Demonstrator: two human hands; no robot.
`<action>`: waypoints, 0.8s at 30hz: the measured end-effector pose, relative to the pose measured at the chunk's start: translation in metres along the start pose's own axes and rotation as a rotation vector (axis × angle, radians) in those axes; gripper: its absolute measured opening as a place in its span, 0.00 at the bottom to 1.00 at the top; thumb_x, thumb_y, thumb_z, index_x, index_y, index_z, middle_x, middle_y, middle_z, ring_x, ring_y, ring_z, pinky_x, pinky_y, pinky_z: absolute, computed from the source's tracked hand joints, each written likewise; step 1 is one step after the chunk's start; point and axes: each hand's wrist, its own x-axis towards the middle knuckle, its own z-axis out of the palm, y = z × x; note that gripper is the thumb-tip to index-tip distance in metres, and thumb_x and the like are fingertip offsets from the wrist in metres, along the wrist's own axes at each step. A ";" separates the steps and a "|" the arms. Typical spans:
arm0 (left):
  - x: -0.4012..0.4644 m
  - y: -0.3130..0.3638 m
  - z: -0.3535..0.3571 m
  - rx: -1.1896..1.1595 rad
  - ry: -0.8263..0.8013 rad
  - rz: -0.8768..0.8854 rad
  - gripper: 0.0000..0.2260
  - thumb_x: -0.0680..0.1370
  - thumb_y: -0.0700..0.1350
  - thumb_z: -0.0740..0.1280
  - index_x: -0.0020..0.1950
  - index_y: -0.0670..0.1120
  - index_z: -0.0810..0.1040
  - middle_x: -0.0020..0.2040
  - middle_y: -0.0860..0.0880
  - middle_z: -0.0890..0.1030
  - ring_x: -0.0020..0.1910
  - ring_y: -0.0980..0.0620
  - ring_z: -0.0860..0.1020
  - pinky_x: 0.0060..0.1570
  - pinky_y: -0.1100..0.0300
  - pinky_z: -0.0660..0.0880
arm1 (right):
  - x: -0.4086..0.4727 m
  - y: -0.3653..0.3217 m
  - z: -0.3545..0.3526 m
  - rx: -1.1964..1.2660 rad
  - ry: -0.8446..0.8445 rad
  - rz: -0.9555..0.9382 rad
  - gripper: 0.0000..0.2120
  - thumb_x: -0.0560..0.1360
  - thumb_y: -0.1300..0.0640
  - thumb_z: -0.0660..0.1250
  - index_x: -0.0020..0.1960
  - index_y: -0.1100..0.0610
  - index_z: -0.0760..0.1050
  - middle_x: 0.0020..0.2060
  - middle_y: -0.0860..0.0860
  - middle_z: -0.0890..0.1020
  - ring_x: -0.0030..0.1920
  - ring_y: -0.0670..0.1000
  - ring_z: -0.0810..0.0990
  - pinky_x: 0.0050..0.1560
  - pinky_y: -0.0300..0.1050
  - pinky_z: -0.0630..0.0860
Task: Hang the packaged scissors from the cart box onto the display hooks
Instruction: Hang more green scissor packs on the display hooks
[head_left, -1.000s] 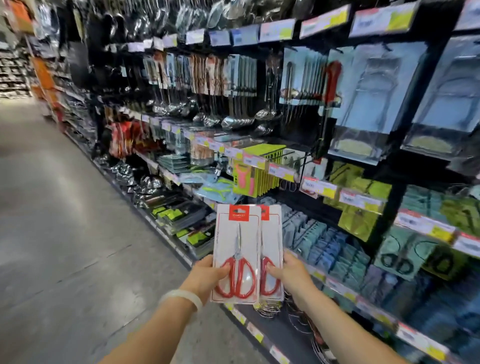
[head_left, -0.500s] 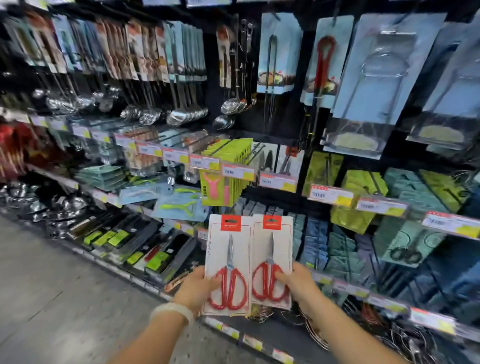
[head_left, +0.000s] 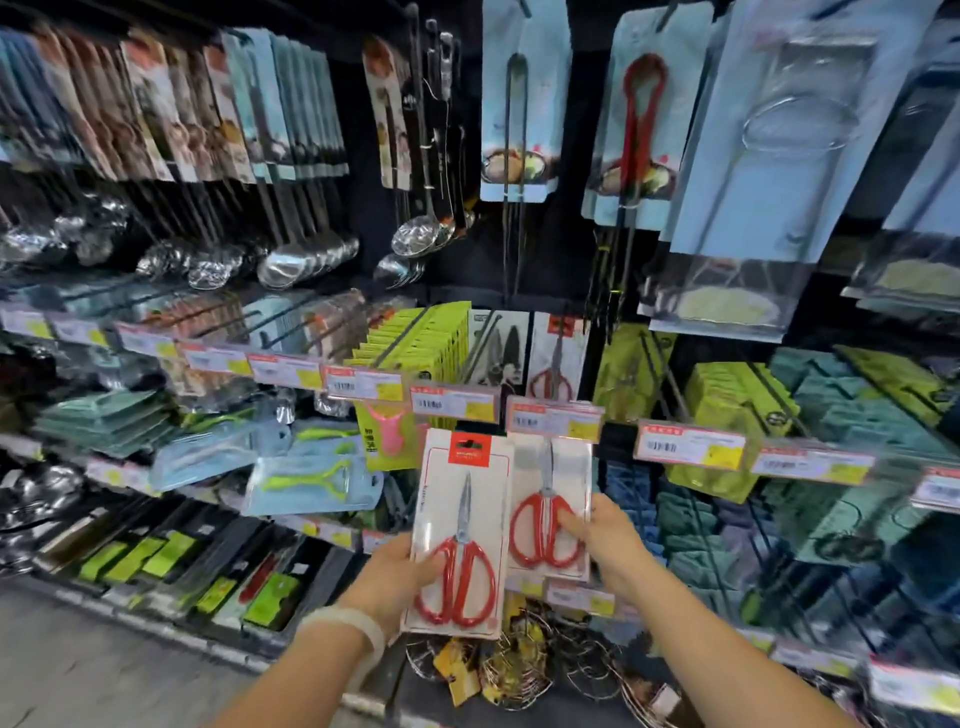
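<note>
Scissors packs are being held upright before the shelf: left hand (head_left: 397, 582) is gripping the near pack (head_left: 460, 530), right hand (head_left: 597, 535) the far pack (head_left: 550, 499).

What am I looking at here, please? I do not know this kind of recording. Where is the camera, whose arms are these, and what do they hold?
There is no machine here. A person wears one wide-angle camera on the head, so you see that person's own two arms reaching forward. The view bends at the edges because of the lens.

The place is a shop aisle with kitchen tools hanging on hooks. The left hand holds one scissors pack, a white card with red-handled scissors. The right hand holds a second pack of the same kind, raised nearer the shelf. Its top is hidden behind a price tag.

Just above, a matching hung pack shows the likely spot. Neither pack in the hands is visibly on a hook yet.
</note>
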 end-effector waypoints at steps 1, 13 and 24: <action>0.006 0.001 0.001 -0.007 -0.010 0.001 0.07 0.77 0.36 0.65 0.54 0.42 0.78 0.47 0.41 0.85 0.50 0.40 0.82 0.58 0.40 0.75 | 0.003 0.001 -0.002 -0.019 0.007 -0.007 0.07 0.77 0.62 0.65 0.49 0.50 0.73 0.47 0.49 0.81 0.47 0.49 0.80 0.46 0.41 0.78; 0.058 0.013 -0.015 0.055 -0.195 -0.009 0.12 0.76 0.35 0.66 0.60 0.39 0.75 0.53 0.39 0.83 0.54 0.39 0.81 0.59 0.43 0.76 | 0.009 0.013 -0.001 0.047 0.095 0.010 0.13 0.76 0.65 0.64 0.59 0.58 0.73 0.52 0.55 0.83 0.52 0.54 0.82 0.50 0.48 0.80; 0.065 0.021 -0.027 0.135 -0.294 -0.024 0.13 0.76 0.37 0.67 0.60 0.41 0.76 0.53 0.41 0.84 0.54 0.42 0.82 0.59 0.43 0.76 | 0.017 0.015 0.023 0.198 0.105 0.102 0.14 0.77 0.63 0.64 0.62 0.60 0.72 0.52 0.58 0.83 0.54 0.59 0.81 0.59 0.61 0.76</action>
